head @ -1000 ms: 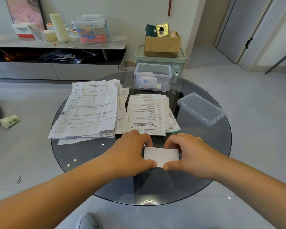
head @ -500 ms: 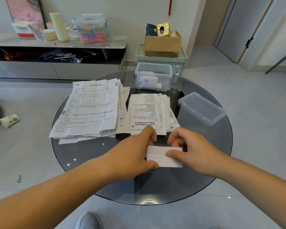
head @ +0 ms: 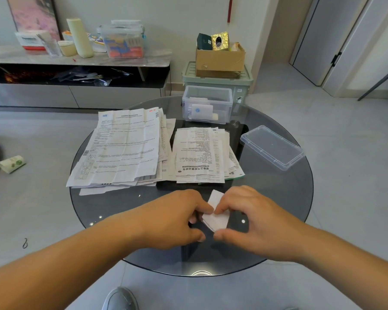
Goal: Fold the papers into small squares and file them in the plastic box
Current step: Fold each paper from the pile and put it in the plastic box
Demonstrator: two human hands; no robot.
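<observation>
Both hands on one folded paper (head: 218,220), near edge of the glass table (head: 278,198), centre. Left hand (head: 177,220) pinches its left side, thumb and forefinger curled onto it. Right hand (head: 251,222) grips the right side, forefinger on top, thumb at the near corner. The paper looks lifted and tilted, not flat on the glass. Its long axis runs roughly near to far, with the far corner poking up between the two forefingers.

Judgement: mid-fold. It's a small rectangle, probably one more crease before it's square.

Key relation: the plastic box (head: 229,108) is straight ahead at the far edge of the table, open, with a few folded pieces already inside. The smaller paper stack (head: 199,153) sits between the hands and the box, so the reach goes over it. The box lines up with the gap between the hands, so neither is clearly nearer. Lid (head: 272,149) is off, far right. The bigger stack (head: 126,148) is far left, out of the path.
</observation>
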